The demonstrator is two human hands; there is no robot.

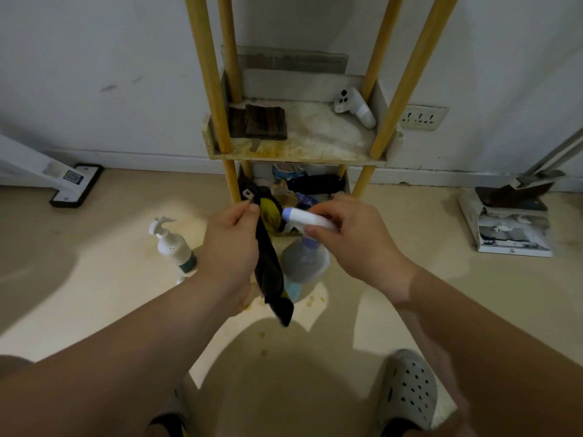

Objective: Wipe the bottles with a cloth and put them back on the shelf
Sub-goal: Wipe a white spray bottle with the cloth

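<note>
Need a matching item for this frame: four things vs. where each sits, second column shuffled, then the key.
1. dark cloth
2. spray bottle
3. pump bottle
4. white controller

A. stands on the floor, left of the shelf
B. hangs from the left hand
C. lies on the shelf tier, right side
D. held by its head in the right hand

Pairs: 1-B, 2-D, 3-A, 4-C

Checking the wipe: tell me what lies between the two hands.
Head view: the black-and-yellow cloth, pinched by the left hand, against the nozzle of the spray bottle the right hand grips.
</note>
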